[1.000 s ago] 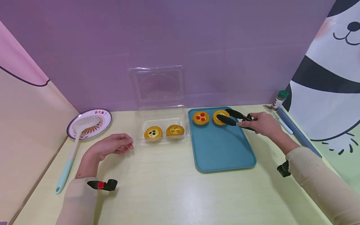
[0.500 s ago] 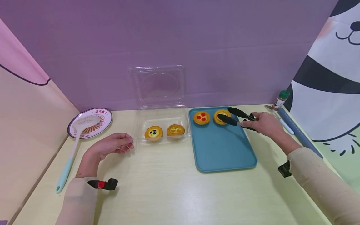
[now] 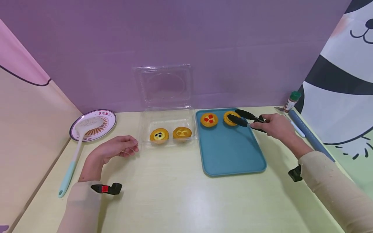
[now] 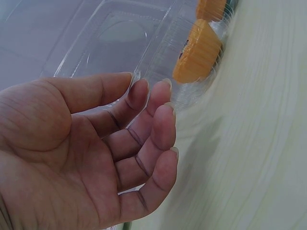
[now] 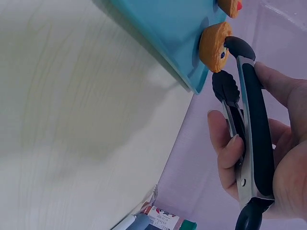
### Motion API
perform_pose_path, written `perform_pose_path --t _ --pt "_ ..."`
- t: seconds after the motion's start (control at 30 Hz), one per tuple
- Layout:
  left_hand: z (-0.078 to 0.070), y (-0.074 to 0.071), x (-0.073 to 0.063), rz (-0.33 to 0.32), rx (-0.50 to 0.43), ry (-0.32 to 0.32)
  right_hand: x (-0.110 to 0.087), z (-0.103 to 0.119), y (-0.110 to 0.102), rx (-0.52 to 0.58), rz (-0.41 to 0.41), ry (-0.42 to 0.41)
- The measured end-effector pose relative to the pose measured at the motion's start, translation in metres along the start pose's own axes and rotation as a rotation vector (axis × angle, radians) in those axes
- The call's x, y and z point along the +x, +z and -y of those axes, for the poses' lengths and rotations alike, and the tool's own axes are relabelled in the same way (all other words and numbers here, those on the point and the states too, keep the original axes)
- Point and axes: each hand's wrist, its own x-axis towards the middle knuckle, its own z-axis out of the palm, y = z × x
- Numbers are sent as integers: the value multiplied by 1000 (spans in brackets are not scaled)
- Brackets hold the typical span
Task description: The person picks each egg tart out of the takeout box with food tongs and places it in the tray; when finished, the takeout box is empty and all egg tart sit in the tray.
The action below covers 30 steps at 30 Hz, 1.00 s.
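My right hand (image 3: pixel 275 126) grips black-tipped tongs (image 5: pixel 256 129). The tong tips lie parted over a tart (image 3: pixel 230 118) at the back right of a blue tray (image 3: pixel 233 155). Beside it on the tray is a tart with red dots (image 3: pixel 209 120). On the other side, my left hand (image 3: pixel 118 149) pinches the near left edge of a clear plastic box (image 4: pixel 115 48) between thumb and index finger, the other fingers loosely bent. The box lid (image 3: pixel 164 85) stands up behind. Inside the box sit a tart with dark dots (image 3: pixel 159 134) and a plainer yellow tart (image 3: pixel 182 132).
At the left, a white slotted ladle (image 3: pixel 70 171) with a pale blue handle leans on a patterned plate (image 3: pixel 109 121). A green-capped spice jar (image 3: pixel 291 102), a fork (image 5: pixel 154 194) and a long blue-grey stick (image 3: pixel 311 134) lie along the right edge.
The tong tips and the tart beneath them have shifted slightly right on the tray. The left hand stays in place at the box; the head view has tilted a little.
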Motion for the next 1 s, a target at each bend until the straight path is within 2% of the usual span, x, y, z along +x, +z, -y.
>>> perform_pose_path --t 0.4,1.0 --pt "-1 -2 -1 -4 0 -1 3 4 -1 -12 -3 -7" --pt "-1 -1 -1 -10 -7 10 5 3 2 51 33 -11"
